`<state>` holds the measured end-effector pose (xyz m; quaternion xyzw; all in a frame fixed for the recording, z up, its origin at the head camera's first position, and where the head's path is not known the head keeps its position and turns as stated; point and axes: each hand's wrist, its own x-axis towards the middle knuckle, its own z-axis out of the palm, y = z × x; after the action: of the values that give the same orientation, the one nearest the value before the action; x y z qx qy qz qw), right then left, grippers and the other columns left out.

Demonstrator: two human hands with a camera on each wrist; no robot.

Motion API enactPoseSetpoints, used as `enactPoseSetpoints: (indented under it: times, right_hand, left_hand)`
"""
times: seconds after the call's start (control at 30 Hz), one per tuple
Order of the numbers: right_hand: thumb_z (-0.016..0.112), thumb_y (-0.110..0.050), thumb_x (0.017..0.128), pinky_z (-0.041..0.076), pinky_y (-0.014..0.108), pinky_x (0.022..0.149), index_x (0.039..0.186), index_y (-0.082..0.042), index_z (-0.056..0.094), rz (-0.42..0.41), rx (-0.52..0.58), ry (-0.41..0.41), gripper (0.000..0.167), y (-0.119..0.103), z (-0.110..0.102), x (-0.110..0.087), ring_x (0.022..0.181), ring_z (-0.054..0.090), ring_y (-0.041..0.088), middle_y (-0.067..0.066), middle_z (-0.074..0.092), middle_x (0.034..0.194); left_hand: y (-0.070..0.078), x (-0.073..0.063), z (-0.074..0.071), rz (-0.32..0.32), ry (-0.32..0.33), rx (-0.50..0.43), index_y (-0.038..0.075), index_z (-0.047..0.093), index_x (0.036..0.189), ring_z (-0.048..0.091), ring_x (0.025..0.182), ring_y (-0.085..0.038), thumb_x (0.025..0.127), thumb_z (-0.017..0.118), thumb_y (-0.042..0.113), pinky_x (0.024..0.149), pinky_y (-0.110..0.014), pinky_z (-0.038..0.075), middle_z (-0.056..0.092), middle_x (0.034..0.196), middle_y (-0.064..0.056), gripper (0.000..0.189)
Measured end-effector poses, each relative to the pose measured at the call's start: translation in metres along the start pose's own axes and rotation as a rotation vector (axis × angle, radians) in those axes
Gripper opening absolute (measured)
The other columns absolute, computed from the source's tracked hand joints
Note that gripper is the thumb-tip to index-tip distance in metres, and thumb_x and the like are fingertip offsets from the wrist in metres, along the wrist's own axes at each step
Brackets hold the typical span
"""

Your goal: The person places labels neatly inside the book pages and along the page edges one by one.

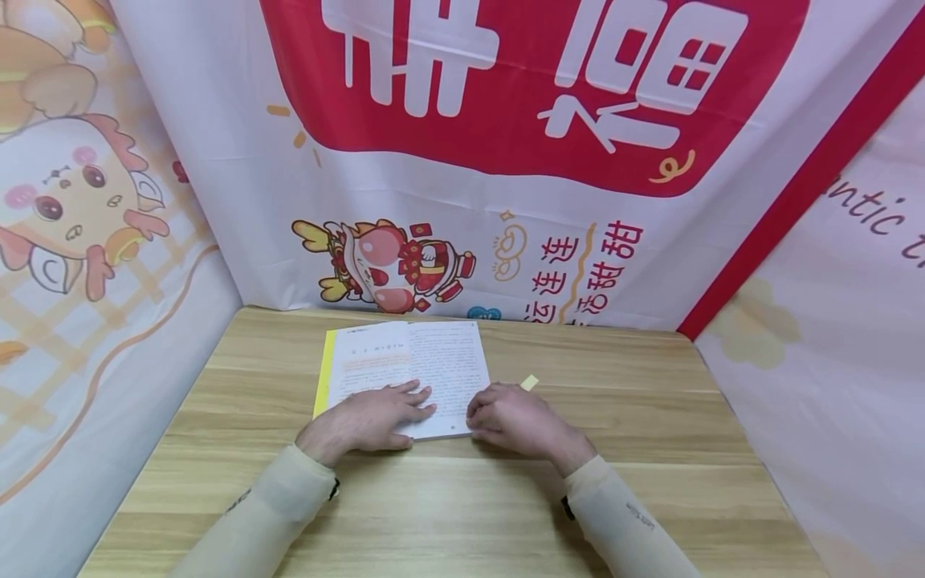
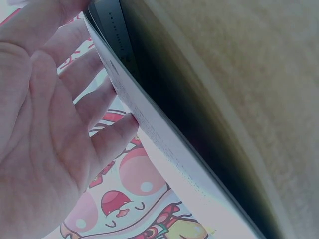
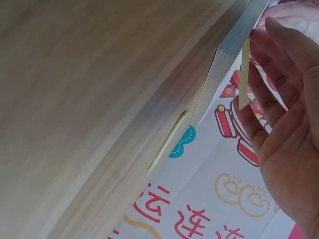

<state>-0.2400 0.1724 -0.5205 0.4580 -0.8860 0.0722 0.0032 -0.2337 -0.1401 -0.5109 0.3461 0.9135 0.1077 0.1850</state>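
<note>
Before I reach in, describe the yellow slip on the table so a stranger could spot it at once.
On the wooden table, find the open book. To its right, just beyond the right hand, is the small yellow slip. Unlike the yellow strip at that hand's fingers, it lies on the table.

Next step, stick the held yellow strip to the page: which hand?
Right, likely: the right hand holds the yellow strip at the outer edge of the right page; the left hand lies spread on the book.
</note>
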Motion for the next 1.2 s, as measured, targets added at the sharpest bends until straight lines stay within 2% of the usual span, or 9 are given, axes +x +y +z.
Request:
enactPoseSetpoints:
  times: [0.13, 0.3, 0.47, 0.67, 0.97, 1.1, 1.2]
  right_hand:
    - [0.090, -0.030, 0.107, 0.068, 0.037, 0.108, 0.113, -0.020, 0.094, 0.023, 0.005, -0.004, 0.013, 0.002, 0.001, -0.003, 0.119, 0.078, 0.015, -0.006, 0.086, 0.126]
    - [0.090, -0.029, 0.107, 0.068, 0.041, 0.110, 0.111, -0.021, 0.095, 0.091, 0.023, -0.006, 0.010, 0.007, -0.001, -0.010, 0.121, 0.078, 0.017, -0.005, 0.086, 0.126]
    - [0.090, -0.026, 0.107, 0.068, 0.045, 0.107, 0.108, -0.020, 0.095, 0.144, 0.003, 0.003, 0.008, 0.013, -0.003, -0.017, 0.120, 0.078, 0.019, -0.003, 0.086, 0.124]
    - [0.088, -0.027, 0.109, 0.068, 0.047, 0.109, 0.108, -0.021, 0.094, 0.210, 0.008, 0.004, 0.009, 0.013, -0.003, -0.021, 0.125, 0.077, 0.020, -0.003, 0.084, 0.126]
    - [0.086, -0.029, 0.110, 0.068, 0.051, 0.112, 0.122, -0.018, 0.092, 0.227, 0.039, 0.018, 0.018, 0.006, -0.003, -0.018, 0.127, 0.079, 0.024, 0.002, 0.084, 0.133]
    - [0.085, -0.032, 0.111, 0.066, 0.056, 0.120, 0.133, -0.019, 0.090, 0.282, 0.048, 0.001, 0.026, 0.003, -0.001, -0.016, 0.139, 0.077, 0.028, 0.005, 0.081, 0.147]
    - [0.084, -0.034, 0.112, 0.060, 0.061, 0.128, 0.143, -0.016, 0.085, 0.334, 0.073, -0.024, 0.035, 0.001, 0.000, -0.014, 0.152, 0.072, 0.033, 0.009, 0.075, 0.162]
  left_hand:
    - [0.001, -0.001, 0.000, -0.003, 0.005, 0.000, 0.020, 0.063, 0.171, 0.037, 0.181, -0.034, 0.109, 0.085, 0.032, 0.143, -0.060, 0.043, 0.049, 0.188, -0.005, 0.066]
    - [0.000, -0.001, 0.000, -0.005, 0.004, -0.009, 0.021, 0.063, 0.171, 0.037, 0.181, -0.034, 0.109, 0.085, 0.032, 0.144, -0.061, 0.042, 0.048, 0.188, -0.005, 0.067]
    - [0.000, 0.000, 0.001, -0.008, -0.002, -0.011, 0.020, 0.062, 0.172, 0.036, 0.182, -0.033, 0.110, 0.084, 0.032, 0.144, -0.061, 0.041, 0.048, 0.189, -0.005, 0.067]
    - [0.001, 0.000, 0.000, -0.010, -0.010, -0.010, 0.021, 0.062, 0.172, 0.036, 0.182, -0.033, 0.110, 0.084, 0.032, 0.144, -0.061, 0.041, 0.048, 0.189, -0.004, 0.067]
    - [0.000, 0.001, 0.000, -0.011, -0.015, -0.006, 0.022, 0.062, 0.172, 0.035, 0.182, -0.034, 0.110, 0.083, 0.034, 0.144, -0.061, 0.041, 0.047, 0.189, -0.004, 0.067]
    - [0.000, 0.001, 0.000, -0.008, -0.013, -0.003, 0.022, 0.062, 0.172, 0.036, 0.182, -0.034, 0.110, 0.084, 0.033, 0.144, -0.061, 0.042, 0.047, 0.189, -0.004, 0.067]
    - [-0.001, 0.001, 0.001, -0.014, -0.012, -0.003, 0.022, 0.062, 0.172, 0.035, 0.182, -0.033, 0.110, 0.084, 0.033, 0.144, -0.060, 0.041, 0.047, 0.189, -0.003, 0.067]
